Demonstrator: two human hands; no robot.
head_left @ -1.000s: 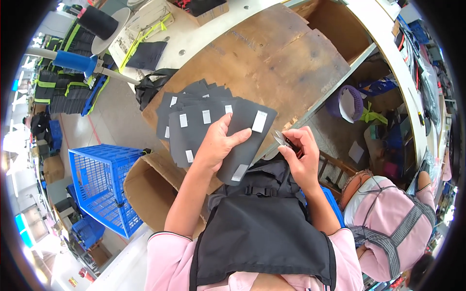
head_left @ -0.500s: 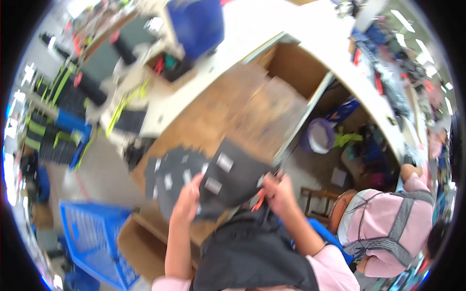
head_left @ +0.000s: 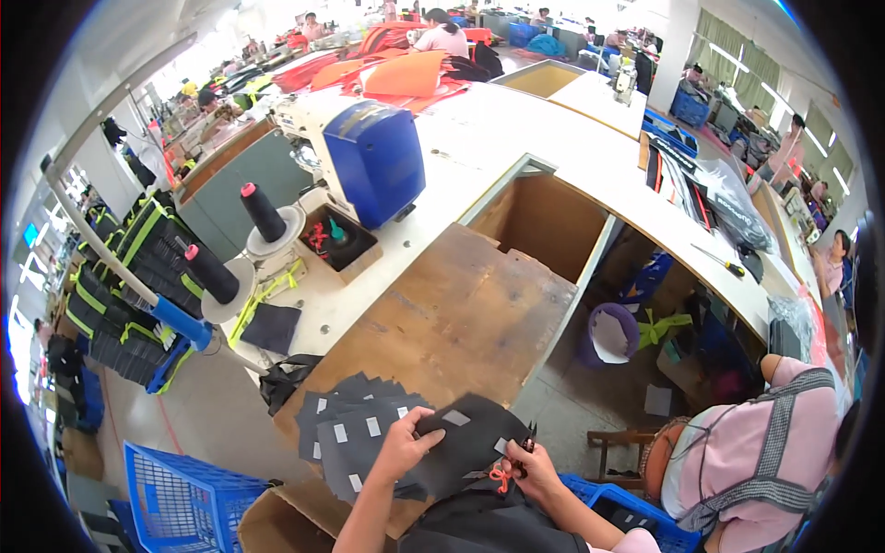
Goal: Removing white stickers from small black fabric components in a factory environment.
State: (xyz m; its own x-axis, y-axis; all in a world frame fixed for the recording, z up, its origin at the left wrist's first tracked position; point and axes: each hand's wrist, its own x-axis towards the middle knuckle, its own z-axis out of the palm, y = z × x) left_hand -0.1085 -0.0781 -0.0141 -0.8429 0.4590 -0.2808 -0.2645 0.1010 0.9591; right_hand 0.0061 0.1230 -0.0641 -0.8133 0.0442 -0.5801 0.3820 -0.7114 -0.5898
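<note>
Holds flat dark grey piece with white tags in left hand, pinching tight, thumb on top. Grips small black pointed tool in right hand, close by orange-red loop; seems to touch right corner of piece too. Has piece in front of body, just right of fanned pile of tagged dark grey pieces. Rests pile on flat brown wooden board, near blue plastic basket.

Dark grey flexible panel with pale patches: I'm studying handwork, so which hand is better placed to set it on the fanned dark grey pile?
Probably the left hand: it holds the panel beside the pile; the right hand, farther off, also holds dark pointed snips.
</note>
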